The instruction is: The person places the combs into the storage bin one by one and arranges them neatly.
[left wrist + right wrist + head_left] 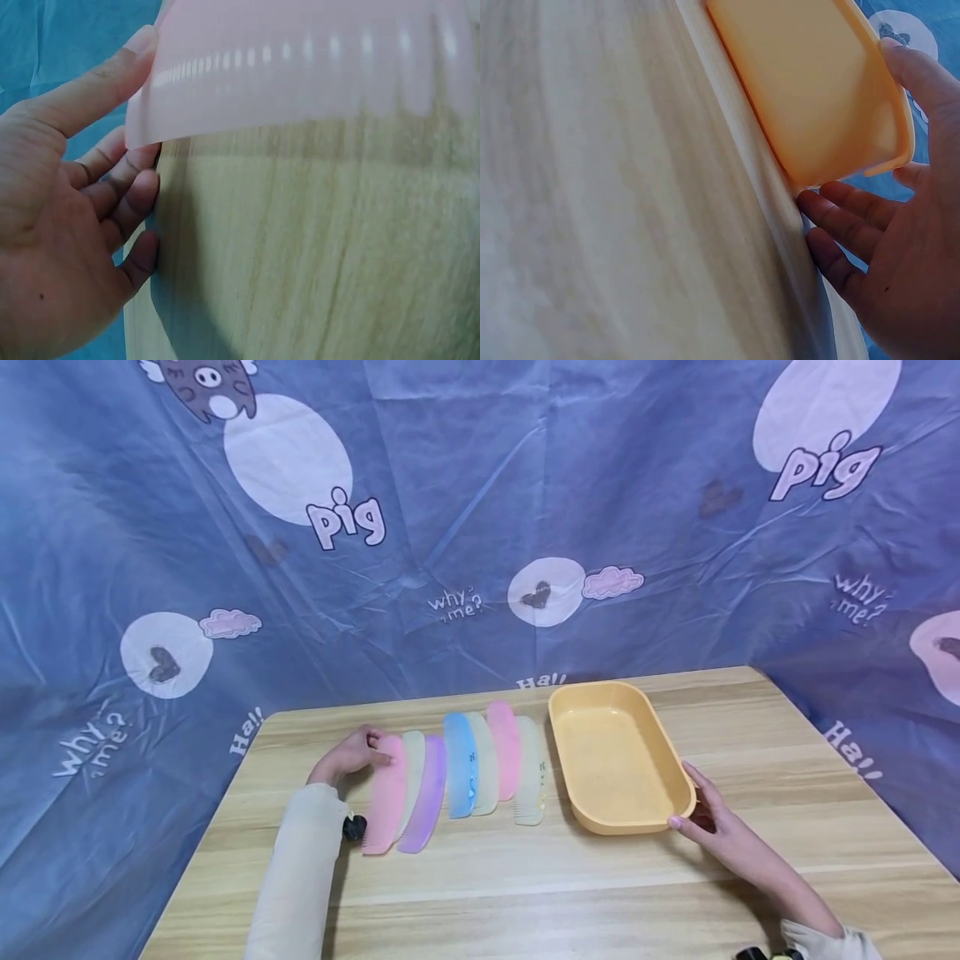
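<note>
At the left end of a row of combs, my left hand [356, 753] pinches the far end of a pink comb [386, 802]. In the left wrist view the thumb lies on top of this comb's edge and the other fingers curl below it. A pale comb [412, 777] and a purple comb [426, 797] lie right beside it. My right hand [716, 822] holds the near right corner of a yellow plastic basin [615, 752], thumb on the rim and fingers along the outer wall. Nothing lies inside the basin.
Further right in the row lie a blue comb [461, 768], a pale comb [483, 768], a second pink comb [505, 752] and a pale printed comb [530, 772] close to the basin. Behind the wooden table [525, 902] hangs a blue printed cloth [450, 527].
</note>
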Demonstrator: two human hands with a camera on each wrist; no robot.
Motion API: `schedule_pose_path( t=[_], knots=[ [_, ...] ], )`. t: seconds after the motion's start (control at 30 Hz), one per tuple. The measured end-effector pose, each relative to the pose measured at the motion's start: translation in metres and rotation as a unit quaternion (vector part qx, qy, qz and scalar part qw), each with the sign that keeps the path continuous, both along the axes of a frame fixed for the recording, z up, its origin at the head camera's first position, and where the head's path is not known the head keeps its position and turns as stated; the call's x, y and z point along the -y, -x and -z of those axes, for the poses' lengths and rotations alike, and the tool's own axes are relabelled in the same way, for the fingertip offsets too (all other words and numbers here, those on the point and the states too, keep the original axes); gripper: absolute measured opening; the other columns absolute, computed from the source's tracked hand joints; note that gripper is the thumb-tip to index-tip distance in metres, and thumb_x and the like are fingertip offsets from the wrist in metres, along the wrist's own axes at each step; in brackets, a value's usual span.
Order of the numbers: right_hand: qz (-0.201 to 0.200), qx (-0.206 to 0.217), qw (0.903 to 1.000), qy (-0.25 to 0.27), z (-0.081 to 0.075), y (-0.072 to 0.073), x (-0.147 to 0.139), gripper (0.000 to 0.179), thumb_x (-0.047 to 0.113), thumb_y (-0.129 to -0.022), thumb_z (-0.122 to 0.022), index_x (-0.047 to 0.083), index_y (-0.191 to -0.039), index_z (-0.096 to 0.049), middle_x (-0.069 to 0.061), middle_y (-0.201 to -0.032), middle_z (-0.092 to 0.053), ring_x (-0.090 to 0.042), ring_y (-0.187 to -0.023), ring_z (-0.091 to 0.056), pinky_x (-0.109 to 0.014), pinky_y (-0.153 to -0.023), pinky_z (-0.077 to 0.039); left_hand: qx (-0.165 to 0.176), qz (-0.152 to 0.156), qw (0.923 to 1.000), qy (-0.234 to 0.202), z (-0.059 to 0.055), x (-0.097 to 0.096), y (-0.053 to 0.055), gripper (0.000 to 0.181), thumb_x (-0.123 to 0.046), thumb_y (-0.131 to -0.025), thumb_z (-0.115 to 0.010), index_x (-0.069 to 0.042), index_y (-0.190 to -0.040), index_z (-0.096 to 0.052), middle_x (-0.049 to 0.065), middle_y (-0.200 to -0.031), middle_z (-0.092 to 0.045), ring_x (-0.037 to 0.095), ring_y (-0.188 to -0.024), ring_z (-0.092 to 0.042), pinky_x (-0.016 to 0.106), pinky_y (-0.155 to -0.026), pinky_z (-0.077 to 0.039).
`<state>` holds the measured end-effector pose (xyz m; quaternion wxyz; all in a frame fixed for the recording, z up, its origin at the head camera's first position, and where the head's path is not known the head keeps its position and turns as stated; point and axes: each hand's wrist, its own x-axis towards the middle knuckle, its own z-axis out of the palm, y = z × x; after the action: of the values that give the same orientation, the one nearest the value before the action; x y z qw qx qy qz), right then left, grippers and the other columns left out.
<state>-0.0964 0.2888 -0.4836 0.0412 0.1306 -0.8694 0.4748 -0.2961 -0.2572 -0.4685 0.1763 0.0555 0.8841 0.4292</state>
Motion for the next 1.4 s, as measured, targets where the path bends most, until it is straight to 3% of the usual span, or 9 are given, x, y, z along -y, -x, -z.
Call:
schedule_pose_path(
  t=[0.13, 0.33, 0.47, 0.57, 0.73, 0.8, 0.93, 1.23, 1.4],
  knots=[
    [0.000, 0.002, 1.0000, 0.003, 0.002, -0.001, -0.001, 0.082, 0.004, -0.093, -0.060, 0.007, -0.155, -0.005, -0.031, -0.128, -0.048, 0.012, -0.101, -0.051, -0.008, -0.078, -0.043, -0.005, -0.006, 0.9999, -0.009, -0.001, 0.000, -0.003, 0.049, -0.007, -0.082, -0.071, 0.007, -0.116, -0.039, 0.012, -0.098, -0.043, 0.022, -0.089, -0.041, 0.029, -0.079, -0.037],
    [-0.005, 0.009, 0.9999, 0.008, 0.004, -0.003, -0.003, 0.083, 0.004, -0.093, -0.060, 0.007, -0.154, -0.004, -0.034, -0.130, -0.046, 0.014, -0.103, -0.050, -0.007, -0.078, -0.043, 0.015, -0.023, 0.9985, -0.048, -0.001, 0.001, -0.008, 0.055, -0.007, -0.085, -0.068, 0.006, -0.126, -0.033, 0.028, -0.120, -0.053, 0.013, -0.083, -0.054, 0.024, -0.069, -0.045],
    [-0.003, 0.012, 0.9999, 0.005, 0.004, -0.003, -0.003, 0.083, 0.005, -0.093, -0.060, 0.009, -0.155, -0.005, -0.032, -0.130, -0.046, 0.013, -0.102, -0.050, -0.008, -0.077, -0.043, 0.023, -0.022, 0.9964, -0.078, -0.001, 0.003, -0.010, 0.057, -0.002, -0.086, -0.064, 0.008, -0.130, -0.030, 0.030, -0.119, -0.059, 0.008, -0.073, -0.058, 0.024, -0.064, -0.048],
    [-0.003, 0.011, 0.9999, 0.004, 0.004, -0.004, -0.003, 0.083, 0.005, -0.093, -0.059, 0.010, -0.155, -0.005, -0.031, -0.130, -0.046, 0.013, -0.102, -0.051, -0.008, -0.077, -0.043, 0.023, -0.027, 0.9954, -0.088, -0.003, 0.003, -0.010, 0.058, -0.002, -0.085, -0.064, 0.008, -0.132, -0.030, 0.029, -0.116, -0.061, 0.008, -0.072, -0.059, 0.024, -0.064, -0.049],
    [-0.007, 0.016, 0.9998, 0.011, 0.002, -0.003, -0.005, 0.082, 0.005, -0.094, -0.059, 0.010, -0.155, -0.003, -0.034, -0.133, -0.044, 0.015, -0.104, -0.048, -0.006, -0.079, -0.041, 0.015, -0.039, 0.9948, -0.093, -0.008, 0.000, -0.008, 0.059, -0.001, -0.084, -0.063, 0.006, -0.133, -0.032, 0.010, -0.091, -0.067, 0.007, -0.062, -0.053, 0.024, -0.058, -0.045],
    [-0.008, 0.020, 0.9997, 0.013, 0.001, -0.001, -0.005, 0.082, 0.006, -0.095, -0.058, 0.010, -0.155, -0.003, -0.035, -0.134, -0.043, 0.016, -0.106, -0.047, -0.005, -0.080, -0.041, 0.008, -0.041, 0.9949, -0.092, -0.009, 0.000, -0.007, 0.060, -0.001, -0.083, -0.062, 0.005, -0.134, -0.032, -0.002, -0.078, -0.062, 0.007, -0.057, -0.047, 0.023, -0.054, -0.041],
    [-0.010, 0.027, 0.9994, 0.017, 0.001, 0.002, -0.004, 0.082, 0.008, -0.095, -0.057, 0.012, -0.155, -0.002, -0.034, -0.136, -0.040, 0.016, -0.107, -0.046, -0.005, -0.081, -0.040, 0.003, -0.045, 0.9946, -0.094, -0.012, -0.002, -0.005, 0.062, -0.001, -0.082, -0.062, 0.003, -0.136, -0.033, -0.007, -0.067, -0.054, 0.007, -0.052, -0.040, 0.023, -0.052, -0.036],
    [-0.021, 0.025, 0.9990, 0.029, 0.005, 0.002, -0.004, 0.081, 0.007, -0.096, -0.055, 0.008, -0.154, 0.001, -0.034, -0.131, -0.041, 0.016, -0.106, -0.046, -0.005, -0.081, -0.041, -0.023, -0.077, 0.9901, -0.115, -0.028, -0.012, -0.007, 0.059, 0.000, -0.083, -0.063, 0.001, -0.135, -0.034, -0.004, -0.082, -0.066, 0.007, -0.065, -0.057, 0.025, -0.060, -0.046],
    [-0.022, 0.025, 0.9988, 0.035, 0.004, 0.002, -0.005, 0.081, 0.008, -0.097, -0.055, 0.007, -0.154, 0.001, -0.037, -0.135, -0.037, 0.019, -0.109, -0.041, -0.002, -0.083, -0.038, -0.044, -0.103, 0.9848, -0.133, -0.041, -0.024, -0.010, 0.053, -0.003, -0.084, -0.065, -0.004, -0.131, -0.038, -0.007, -0.082, -0.066, 0.005, -0.067, -0.059, 0.025, -0.059, -0.043]
  ],
)
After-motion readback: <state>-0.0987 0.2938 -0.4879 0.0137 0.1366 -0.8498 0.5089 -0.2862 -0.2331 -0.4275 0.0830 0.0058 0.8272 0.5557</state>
